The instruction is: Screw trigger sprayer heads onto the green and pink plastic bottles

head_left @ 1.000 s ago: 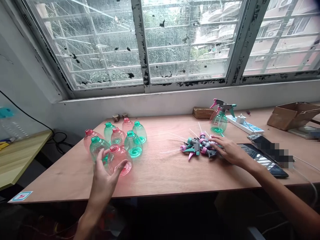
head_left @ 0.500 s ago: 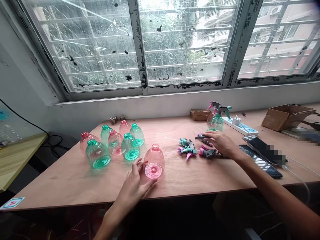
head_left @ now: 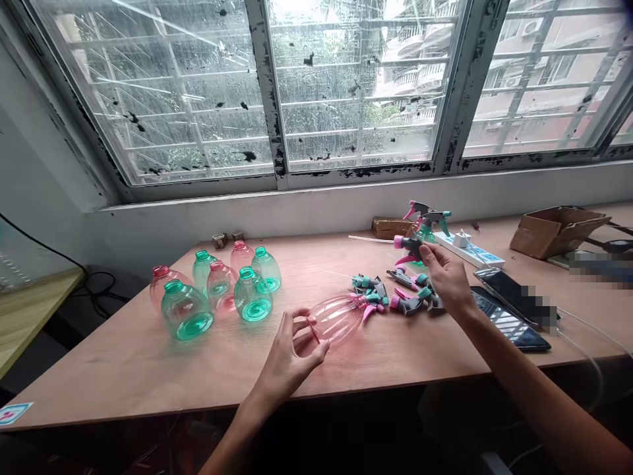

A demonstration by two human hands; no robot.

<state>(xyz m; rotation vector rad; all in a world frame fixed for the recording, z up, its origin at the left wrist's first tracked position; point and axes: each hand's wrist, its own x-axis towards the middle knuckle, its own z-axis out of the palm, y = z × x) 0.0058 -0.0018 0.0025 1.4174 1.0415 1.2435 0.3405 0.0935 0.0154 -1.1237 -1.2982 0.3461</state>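
My left hand [head_left: 291,349] grips the base of a clear pink bottle [head_left: 339,316], tipped on its side with its neck pointing right toward a pile of spray trigger heads [head_left: 395,293]. My right hand [head_left: 448,274] is raised above that pile, pinching a grey-and-pink trigger head [head_left: 408,245] whose thin dip tube sticks out to the left. A group of empty green and pink bottles [head_left: 217,290] stands on the wooden table [head_left: 148,363] to the left.
Two assembled spray bottles [head_left: 425,221] stand by the window wall, beside a small brown box [head_left: 388,227] and a white power strip [head_left: 469,247]. A phone [head_left: 512,290] and a dark tablet [head_left: 509,323] lie at right, near an open cardboard box [head_left: 556,231].
My left hand carried the pink bottle from the group to the table's middle and tipped it on its side. My right hand picked a trigger head out of the pile and lifted it.
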